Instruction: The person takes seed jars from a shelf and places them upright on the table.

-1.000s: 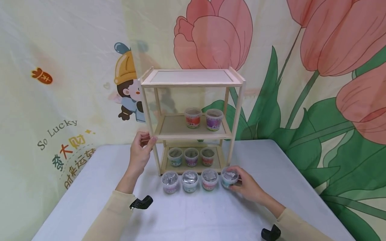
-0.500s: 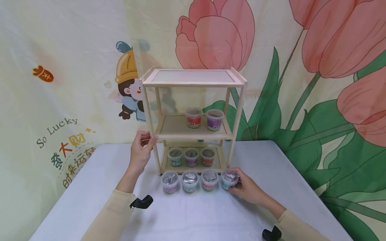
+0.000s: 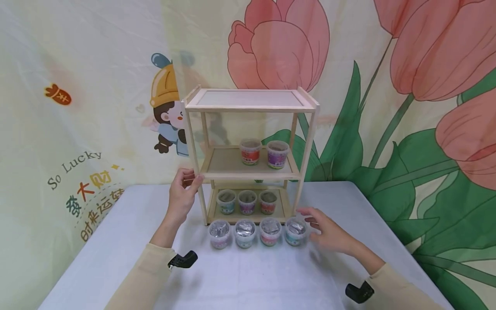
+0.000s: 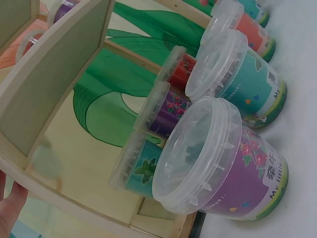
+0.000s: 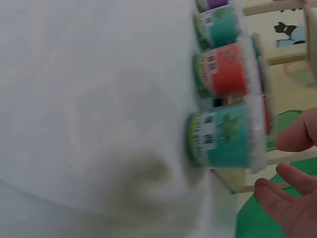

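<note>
The person's left hand (image 3: 182, 196) grips the front left post of a small wooden shelf rack (image 3: 249, 98) that stands on the white table (image 3: 252, 280), thumb and fingers curled round the wood at the height of the middle shelf. The right hand (image 3: 329, 232) hangs just right of a teal tub (image 3: 295, 231), fingers spread and loose, holding nothing; from the blurred wrist view it seems just clear of the tub, though I can't be certain it isn't brushing the rim. That teal tub is the right-hand end of a row of four lidded tubs on the table, just in front of the rack's foot. Beside it sits a red tub (image 3: 269, 230), then another teal one (image 3: 245, 233), then a purple one (image 3: 219, 234). Three more tubs stand on the bottom shelf, and two on the middle shelf.
</note>
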Motion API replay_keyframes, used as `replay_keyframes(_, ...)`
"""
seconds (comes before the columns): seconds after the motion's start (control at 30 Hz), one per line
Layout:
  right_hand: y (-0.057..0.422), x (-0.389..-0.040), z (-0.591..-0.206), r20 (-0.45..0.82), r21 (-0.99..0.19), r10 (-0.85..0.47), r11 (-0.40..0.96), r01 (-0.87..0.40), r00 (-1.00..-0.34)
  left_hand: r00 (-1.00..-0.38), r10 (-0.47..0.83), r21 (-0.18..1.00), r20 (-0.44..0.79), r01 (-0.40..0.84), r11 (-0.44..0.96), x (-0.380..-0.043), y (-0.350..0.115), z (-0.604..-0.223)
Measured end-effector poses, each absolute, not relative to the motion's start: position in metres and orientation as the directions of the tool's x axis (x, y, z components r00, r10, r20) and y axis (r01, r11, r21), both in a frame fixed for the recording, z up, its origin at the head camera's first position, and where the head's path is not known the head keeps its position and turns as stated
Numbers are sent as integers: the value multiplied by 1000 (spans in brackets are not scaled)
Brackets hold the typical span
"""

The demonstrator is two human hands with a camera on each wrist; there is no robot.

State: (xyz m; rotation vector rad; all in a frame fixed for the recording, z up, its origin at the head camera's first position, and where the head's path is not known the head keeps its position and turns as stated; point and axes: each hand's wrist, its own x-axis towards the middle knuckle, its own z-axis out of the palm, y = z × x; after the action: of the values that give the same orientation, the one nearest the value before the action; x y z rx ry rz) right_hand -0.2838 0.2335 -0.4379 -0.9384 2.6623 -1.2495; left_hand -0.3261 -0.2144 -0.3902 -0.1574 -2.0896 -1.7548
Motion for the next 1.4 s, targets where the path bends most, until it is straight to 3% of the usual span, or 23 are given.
replay_keyframes(0.23, 223, -278, -395, 249, -678, -538, 496, -542, -805, -908, -172, 915, 382, 346, 206, -325, -213, -389)
replay_keyframes(0.63, 175, -283, -326, 375, -738, -518, 335, -586, -769, -911, -177, 919, 373, 337, 205, -325, -212, -391)
replay_keyframes(0.93, 128, -308, -307, 429, -780, -482, 229, -582, -764, -900, -178, 912, 397, 365, 187, -326, -213, -393)
replay_keyframes(1.4, 81, -337, -300, 307, -761, -406, 438, -478, -861, -911, -171, 920, 376, 345, 186, -327, -214, -393)
